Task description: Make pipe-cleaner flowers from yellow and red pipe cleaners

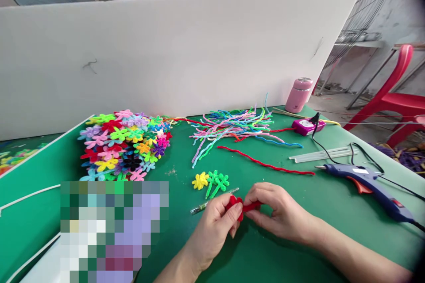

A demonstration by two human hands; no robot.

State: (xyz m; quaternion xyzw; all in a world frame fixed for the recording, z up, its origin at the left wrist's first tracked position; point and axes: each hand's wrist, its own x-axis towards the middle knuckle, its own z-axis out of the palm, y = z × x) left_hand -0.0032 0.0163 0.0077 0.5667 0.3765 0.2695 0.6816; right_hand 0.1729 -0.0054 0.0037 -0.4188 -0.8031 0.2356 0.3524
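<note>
Between my hands is a red pipe cleaner flower (236,203), partly covered by fingers. My left hand (217,221) is closed, pinching its looped petals between thumb and fingers. My right hand (277,210) is closed on the straight red stem at the flower's right side. Just beyond my left hand lie a yellow pipe cleaner flower (200,181) and two green pipe cleaner pieces (217,181) with petals and stems. A clear pen (198,208) lies partly behind my left hand. Farther back, a single red pipe cleaner (262,163) stretches across the green table.
Many colourful pipe cleaner flowers (119,146) are piled at left. Loose pipe cleaners (232,126) lie at the back. On the right are a blue hot glue gun (368,185), glue sticks (322,154), a magenta power strip (308,126) and a pink flask (299,96). A white board (186,53) stands behind.
</note>
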